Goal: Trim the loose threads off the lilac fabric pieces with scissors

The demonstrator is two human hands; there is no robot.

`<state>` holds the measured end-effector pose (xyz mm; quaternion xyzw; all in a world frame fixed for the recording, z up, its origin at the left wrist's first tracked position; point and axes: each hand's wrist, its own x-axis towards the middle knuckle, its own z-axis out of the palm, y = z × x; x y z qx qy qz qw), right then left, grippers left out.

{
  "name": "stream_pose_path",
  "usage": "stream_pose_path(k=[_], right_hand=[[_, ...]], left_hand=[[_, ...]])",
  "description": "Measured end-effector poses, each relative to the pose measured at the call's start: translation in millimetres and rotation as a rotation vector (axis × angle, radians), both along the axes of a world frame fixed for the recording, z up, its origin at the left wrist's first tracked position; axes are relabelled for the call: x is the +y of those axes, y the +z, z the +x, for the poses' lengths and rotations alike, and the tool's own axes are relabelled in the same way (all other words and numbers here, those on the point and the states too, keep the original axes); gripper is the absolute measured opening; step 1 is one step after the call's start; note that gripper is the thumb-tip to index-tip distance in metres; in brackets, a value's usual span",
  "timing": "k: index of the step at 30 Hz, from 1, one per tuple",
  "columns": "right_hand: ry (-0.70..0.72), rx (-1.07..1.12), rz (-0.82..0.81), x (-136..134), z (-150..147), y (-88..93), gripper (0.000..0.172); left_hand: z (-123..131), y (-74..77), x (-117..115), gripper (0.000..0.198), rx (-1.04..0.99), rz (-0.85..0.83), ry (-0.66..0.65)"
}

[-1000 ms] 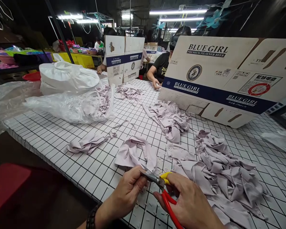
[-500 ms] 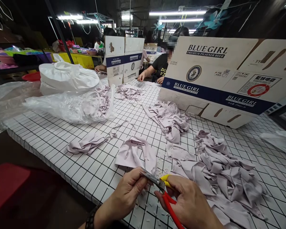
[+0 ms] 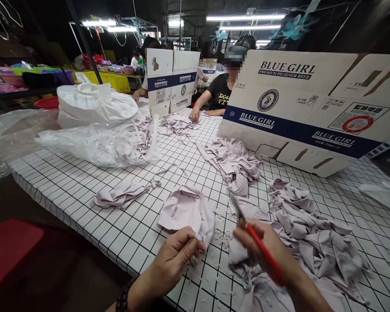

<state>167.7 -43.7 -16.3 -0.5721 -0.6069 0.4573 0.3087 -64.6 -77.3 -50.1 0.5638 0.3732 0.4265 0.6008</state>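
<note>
My left hand (image 3: 177,253) pinches the near edge of a pale lilac fabric piece (image 3: 185,208), which lies spread on the table in front of it. My right hand (image 3: 263,247) is closed round scissors (image 3: 261,247) with red handles, a little blurred. Their metal blades point up and away, apart from the fabric in my left hand. Small pale scraps (image 3: 219,234) are scattered between my hands. A heap of the same lilac fabric (image 3: 305,229) lies beside and beyond my right hand. Another folded piece with a strap (image 3: 120,195) lies to the left.
The table has a white checked cover (image 3: 74,186). A large cardboard box (image 3: 295,95) stands at the right, a smaller box (image 3: 172,82) further back. Plastic bags (image 3: 94,143) lie at left, more lilac fabric (image 3: 234,160) mid-table. A co-worker (image 3: 217,93) sits opposite; a red stool (image 3: 16,251) stands lower left.
My right hand has drawn the scissors away from my left fingers, to the right, with the blades now pointing up. My left hand stays at the fabric edge.
</note>
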Motion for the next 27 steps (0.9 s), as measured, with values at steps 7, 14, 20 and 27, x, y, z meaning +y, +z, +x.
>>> stream_pose_path(k=[7,14,20,27], right_hand=[[-0.045,-0.329,-0.077,82.2,-54.6,-11.3,0.031],[-0.033,-0.285,-0.082,128.4,-97.6,-51.5,0.025],[-0.073,0.010,-0.170,144.3,-43.9,-27.7,0.022],[-0.194,0.362,-0.024,138.7,-2.9,11.6,0.036]], left_hand=[[5.3,-12.6,-17.5,0.041,0.009,-0.054,-0.074],[10.9,-22.9,-29.2,0.052,0.215,0.161,-0.151],[-22.2,-12.8,-12.8,0.036,0.183,0.106,0.096],[-30.7,21.9,0.1,0.026,0.146,0.297,0.109]])
